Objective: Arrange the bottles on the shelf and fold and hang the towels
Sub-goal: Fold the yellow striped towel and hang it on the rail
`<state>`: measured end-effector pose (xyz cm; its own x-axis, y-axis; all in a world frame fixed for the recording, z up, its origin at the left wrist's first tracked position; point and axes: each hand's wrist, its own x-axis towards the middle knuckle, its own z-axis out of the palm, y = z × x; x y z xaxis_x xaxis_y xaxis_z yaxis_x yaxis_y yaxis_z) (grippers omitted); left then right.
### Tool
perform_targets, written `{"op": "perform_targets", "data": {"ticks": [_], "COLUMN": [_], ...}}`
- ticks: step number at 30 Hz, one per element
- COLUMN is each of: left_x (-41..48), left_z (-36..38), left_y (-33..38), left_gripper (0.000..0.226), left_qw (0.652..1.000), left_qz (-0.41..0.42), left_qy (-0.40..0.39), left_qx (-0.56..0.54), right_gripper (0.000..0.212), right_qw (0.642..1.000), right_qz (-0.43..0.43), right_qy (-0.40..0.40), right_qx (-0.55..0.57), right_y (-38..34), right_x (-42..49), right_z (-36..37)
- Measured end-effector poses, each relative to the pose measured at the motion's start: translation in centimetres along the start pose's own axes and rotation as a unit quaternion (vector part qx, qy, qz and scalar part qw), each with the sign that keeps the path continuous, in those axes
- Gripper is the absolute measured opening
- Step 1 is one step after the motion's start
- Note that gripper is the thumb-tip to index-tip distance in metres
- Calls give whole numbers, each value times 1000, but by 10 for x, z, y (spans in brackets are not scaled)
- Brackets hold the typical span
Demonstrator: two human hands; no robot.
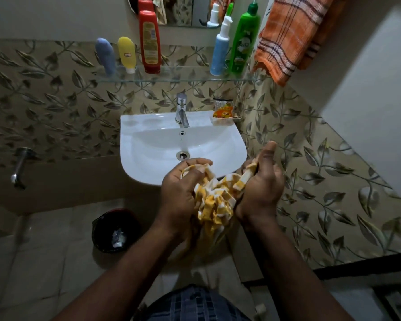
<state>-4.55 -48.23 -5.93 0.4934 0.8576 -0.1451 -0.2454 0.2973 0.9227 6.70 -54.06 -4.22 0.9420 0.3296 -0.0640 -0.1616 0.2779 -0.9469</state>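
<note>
Both hands in front of the sink (148,135), bunched yellow-and-white towel (214,200) between them. Left hand (183,191) fingers curled round one end, right hand (262,181) gripping the other end (thumb sticking up). Glass shelf (183,76) above holds five bottles: blue tube (105,55), yellow tube (126,53), red bottle (149,41), white-blue pump (220,50), green bottle (243,42). Orange checked towel (289,35) hangs at upper right.

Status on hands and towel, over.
Left hand and right hand both gripping yellow checked towel, bunched, not yet folded. Orange towel hanging upper right. Five bottles upright on glass shelf. Nothing blocking the hands.
</note>
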Motion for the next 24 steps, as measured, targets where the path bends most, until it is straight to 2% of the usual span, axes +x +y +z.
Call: {"op": "perform_targets", "data": {"ticks": [2,5,6,8,10,12,14,16,18,21,24], "left_x": [-5,-14,-16,-16,-13,-9,-4,1,4,4,8], "left_z": [3,11,13,14,13,10,5,-2,-7,-11,-17], "left_y": [1,-4,-4,-4,-5,-4,2,12,17,22,24], "left_gripper": [15,41,43,32,21,20,16,14,18,39,16], "left_qw": [999,995,993,993,993,994,996,996,996,999,1000], "left_qz": [-2,0,6,17,33,43,42,48,48,16,2], "left_qy": [-32,-100,-113,-105,-78,-61,-35,-25,-30,-48,-27], "left_qx": [5,16,32,58,79,84,75,73,68,5,-13], "right_gripper": [54,46,44,41,42,49,55,42,26,14,16], "right_qw": [999,994,990,987,992,989,971,941,930,941,928], "right_qz": [-11,-23,-23,-17,14,36,15,-12,5,33,69], "right_qy": [14,-25,-35,-51,-71,-122,-215,-308,-352,-338,-358], "right_qx": [-37,-102,-132,-153,-99,-78,-101,-140,-111,2,69], "right_y": [-1,6,8,10,7,5,5,5,4,3,2], "right_x": [3,2,1,-2,-4,-5,-3,0,1,1,6], "right_z": [2,7,9,12,15,14,6,-4,-10,-11,-16]}}
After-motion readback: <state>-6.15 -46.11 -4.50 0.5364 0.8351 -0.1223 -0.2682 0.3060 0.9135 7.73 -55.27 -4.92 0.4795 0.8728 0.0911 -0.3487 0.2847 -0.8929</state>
